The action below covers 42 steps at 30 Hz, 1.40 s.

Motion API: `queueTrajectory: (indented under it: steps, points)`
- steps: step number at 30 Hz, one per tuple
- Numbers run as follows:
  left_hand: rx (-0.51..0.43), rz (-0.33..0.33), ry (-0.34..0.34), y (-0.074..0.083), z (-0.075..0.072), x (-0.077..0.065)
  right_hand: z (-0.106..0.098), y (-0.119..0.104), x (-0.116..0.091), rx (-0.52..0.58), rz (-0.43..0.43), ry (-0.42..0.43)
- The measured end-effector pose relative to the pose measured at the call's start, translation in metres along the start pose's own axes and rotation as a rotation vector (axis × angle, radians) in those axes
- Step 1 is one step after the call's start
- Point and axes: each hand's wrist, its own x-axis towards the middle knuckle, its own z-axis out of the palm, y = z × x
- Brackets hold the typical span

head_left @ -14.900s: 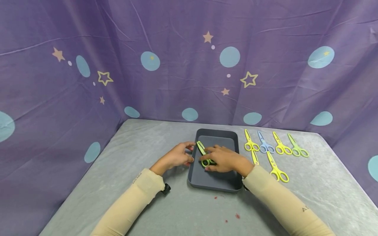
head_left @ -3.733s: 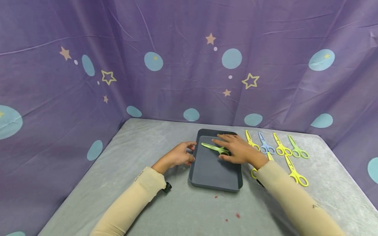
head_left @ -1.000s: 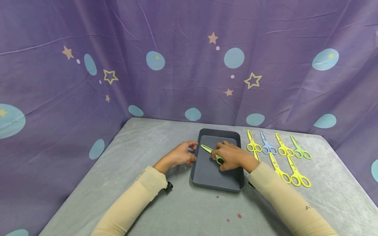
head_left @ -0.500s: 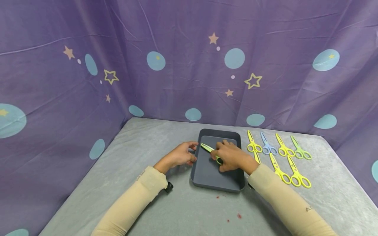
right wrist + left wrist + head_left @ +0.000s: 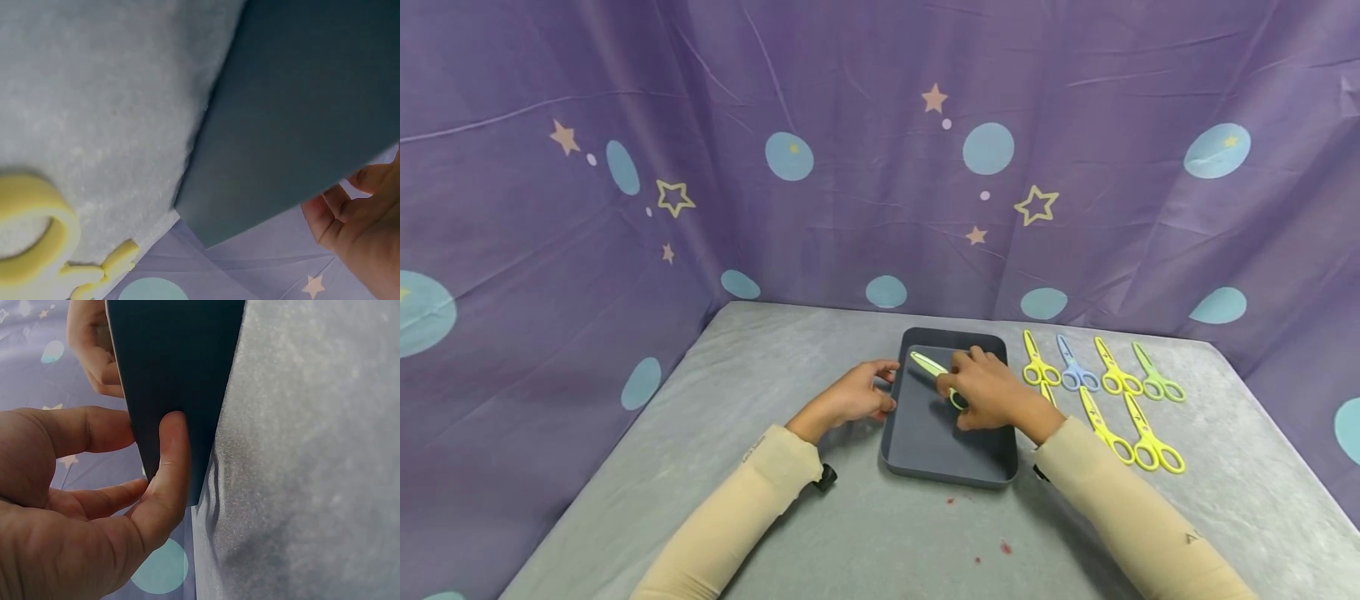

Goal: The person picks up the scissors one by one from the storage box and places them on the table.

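Observation:
My right hand is over the dark grey tray and grips a pair of light green scissors by the handles. The blades point to the far left, with a shadow on the tray floor below them; the fingers hide part of the handles. At the tray's left wall my left hand holds the tray. In the left wrist view the thumb presses the outer wall while the other fingertips meet the rim. The right wrist view shows mostly the tray's side, with the scissors out of sight.
Right of the tray lie scissors in two rows: yellow, blue, yellow and green at the back, several yellow ones nearer. My right forearm partly covers the near row. Purple curtains stand behind and left.
A further pair of yellow scissors has joined the near row since the earliest frame. My right hand, spread beside the green scissors before, now grips and tilts them. My left hand stays put.

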Motion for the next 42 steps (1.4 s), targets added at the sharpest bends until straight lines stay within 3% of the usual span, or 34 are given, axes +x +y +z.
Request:
queueTrajectory:
  steps: [19,31,42]
  points:
    - [-0.01,0.013,-0.002,-0.004,-0.001,0.0,-0.015,0.016,-0.025,0.022,0.025,0.171]
    - [0.007,0.013,-0.007,-0.003,-0.001,-0.001,-0.019,0.033,-0.055,0.104,0.185,0.201]
    - [0.005,0.007,-0.009,0.0,-0.001,-0.001,-0.021,0.045,-0.084,0.119,0.28,0.214]
